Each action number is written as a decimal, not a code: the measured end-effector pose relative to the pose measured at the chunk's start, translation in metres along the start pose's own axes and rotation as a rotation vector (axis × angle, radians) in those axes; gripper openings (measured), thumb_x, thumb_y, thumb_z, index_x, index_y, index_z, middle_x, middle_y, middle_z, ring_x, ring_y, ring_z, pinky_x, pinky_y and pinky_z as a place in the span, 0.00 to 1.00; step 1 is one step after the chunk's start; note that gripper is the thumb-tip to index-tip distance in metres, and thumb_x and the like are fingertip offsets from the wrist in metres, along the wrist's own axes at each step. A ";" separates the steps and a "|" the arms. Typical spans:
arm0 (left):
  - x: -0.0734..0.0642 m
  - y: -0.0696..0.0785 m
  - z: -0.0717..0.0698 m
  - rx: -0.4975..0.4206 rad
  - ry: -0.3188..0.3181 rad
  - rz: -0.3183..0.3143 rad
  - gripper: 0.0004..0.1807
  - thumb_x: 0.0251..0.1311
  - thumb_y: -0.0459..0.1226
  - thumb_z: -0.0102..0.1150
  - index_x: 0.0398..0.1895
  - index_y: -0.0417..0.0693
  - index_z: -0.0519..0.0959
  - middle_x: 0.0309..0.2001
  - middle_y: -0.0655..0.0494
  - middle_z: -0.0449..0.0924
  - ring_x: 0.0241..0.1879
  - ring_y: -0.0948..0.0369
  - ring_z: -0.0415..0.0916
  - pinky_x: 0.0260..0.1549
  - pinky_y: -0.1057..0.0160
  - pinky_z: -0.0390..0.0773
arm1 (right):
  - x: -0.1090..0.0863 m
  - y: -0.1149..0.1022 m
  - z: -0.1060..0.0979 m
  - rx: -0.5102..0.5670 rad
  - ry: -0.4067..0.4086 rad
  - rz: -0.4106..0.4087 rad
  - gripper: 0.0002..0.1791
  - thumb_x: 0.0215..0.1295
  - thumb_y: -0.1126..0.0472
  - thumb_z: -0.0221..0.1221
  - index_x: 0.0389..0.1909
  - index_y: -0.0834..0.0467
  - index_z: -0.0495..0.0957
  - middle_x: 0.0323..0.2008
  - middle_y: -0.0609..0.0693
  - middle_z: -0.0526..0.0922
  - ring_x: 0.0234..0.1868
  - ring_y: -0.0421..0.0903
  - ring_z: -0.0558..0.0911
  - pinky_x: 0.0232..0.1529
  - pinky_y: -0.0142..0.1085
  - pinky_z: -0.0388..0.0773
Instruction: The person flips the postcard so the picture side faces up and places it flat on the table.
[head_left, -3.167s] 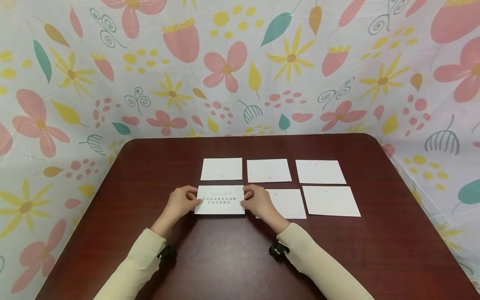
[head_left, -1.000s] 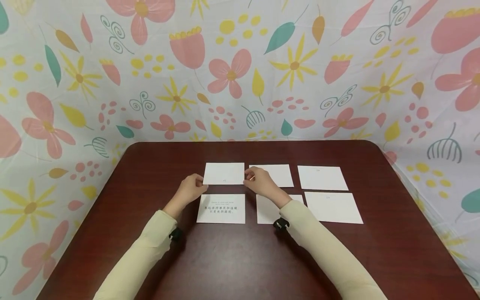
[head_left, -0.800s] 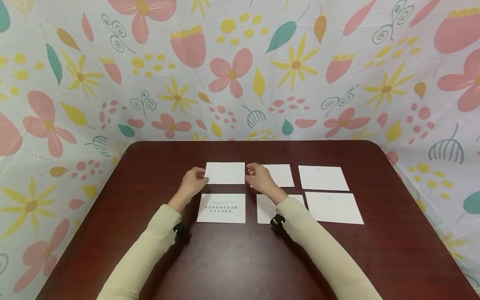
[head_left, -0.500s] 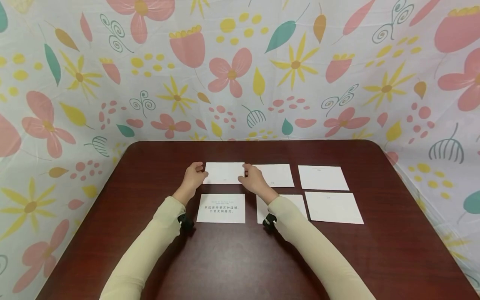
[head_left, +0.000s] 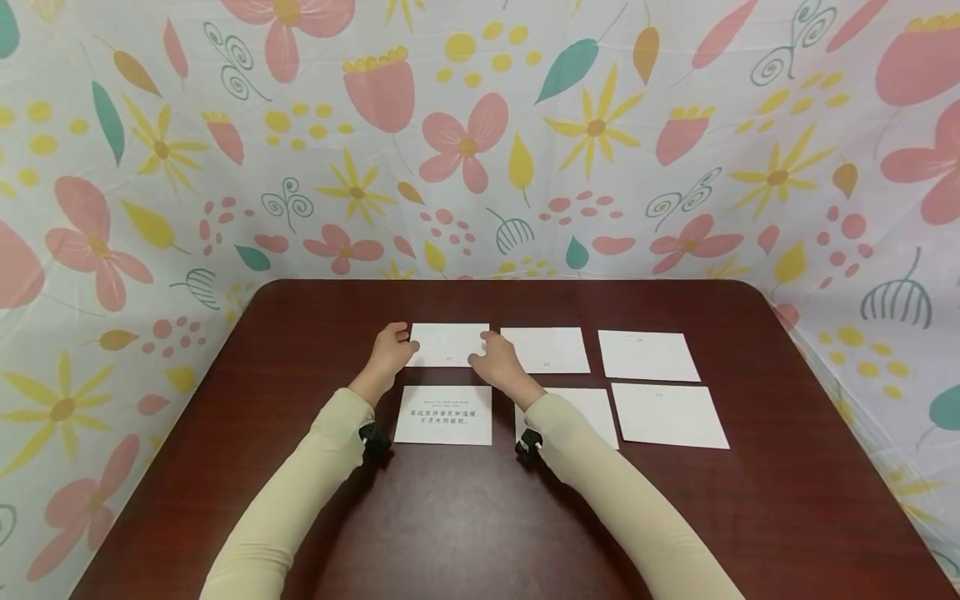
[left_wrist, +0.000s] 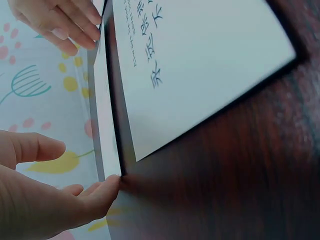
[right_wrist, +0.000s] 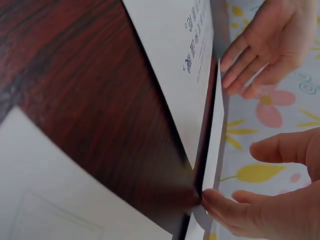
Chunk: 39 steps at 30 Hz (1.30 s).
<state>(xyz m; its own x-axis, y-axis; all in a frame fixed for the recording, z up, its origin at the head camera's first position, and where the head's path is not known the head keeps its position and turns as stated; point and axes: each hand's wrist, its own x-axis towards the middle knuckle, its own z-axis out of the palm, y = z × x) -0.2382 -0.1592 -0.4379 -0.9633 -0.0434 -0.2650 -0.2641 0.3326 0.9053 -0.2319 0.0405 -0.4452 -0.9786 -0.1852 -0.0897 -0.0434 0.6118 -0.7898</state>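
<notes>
My left hand (head_left: 386, 354) is at the left edge of a white card (head_left: 448, 345) in the back row, its thumb and fingers spread apart. A fingertip (left_wrist: 112, 187) meets the card's near corner in the left wrist view. Over the right end of that same card is my right hand (head_left: 498, 362), thumb and fingers also apart. In the right wrist view one fingertip (right_wrist: 212, 197) touches the card's edge. The card lies low and flat, with a tiny mark near its front edge. Just in front of it lies a card with printed Chinese characters (head_left: 444, 415).
Several more white cards lie to the right: a back middle card (head_left: 551, 350), a back right card (head_left: 648, 356), a front middle card (head_left: 581, 408) partly behind the right forearm, and a front right card (head_left: 669, 415). All are on a dark red table (head_left: 450, 517) before a flowered cloth (head_left: 480, 167).
Both hands have left the printed card and moved back to the blank card behind it. Since half a second ago, the right hand has shifted slightly left over that card's end.
</notes>
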 end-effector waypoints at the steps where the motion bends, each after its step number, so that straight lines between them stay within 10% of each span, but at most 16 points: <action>1: 0.000 0.000 0.000 -0.001 0.003 0.000 0.32 0.67 0.30 0.47 0.72 0.34 0.53 0.68 0.34 0.57 0.67 0.42 0.58 0.62 0.47 0.64 | 0.001 0.000 0.000 0.003 0.004 0.003 0.31 0.64 0.65 0.53 0.65 0.75 0.61 0.63 0.70 0.67 0.65 0.63 0.66 0.63 0.51 0.67; 27: 0.003 0.000 -0.007 -0.057 0.106 -0.030 0.19 0.69 0.32 0.50 0.60 0.32 0.72 0.56 0.35 0.71 0.57 0.43 0.72 0.57 0.51 0.72 | 0.004 -0.002 -0.015 0.260 0.162 0.136 0.22 0.67 0.66 0.52 0.61 0.69 0.70 0.49 0.62 0.76 0.45 0.53 0.77 0.34 0.36 0.74; 39: 0.000 -0.004 -0.012 -0.112 0.127 -0.022 0.16 0.70 0.33 0.50 0.55 0.31 0.74 0.55 0.37 0.71 0.55 0.45 0.74 0.56 0.54 0.73 | 0.002 0.001 -0.021 0.365 0.198 0.130 0.13 0.70 0.67 0.52 0.49 0.70 0.76 0.41 0.63 0.78 0.42 0.58 0.82 0.43 0.42 0.81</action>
<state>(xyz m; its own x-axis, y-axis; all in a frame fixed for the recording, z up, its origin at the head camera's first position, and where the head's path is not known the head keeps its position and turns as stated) -0.2381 -0.1720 -0.4378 -0.9537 -0.1702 -0.2478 -0.2823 0.2238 0.9329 -0.2385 0.0567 -0.4341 -0.9925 0.0484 -0.1124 0.1218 0.3015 -0.9457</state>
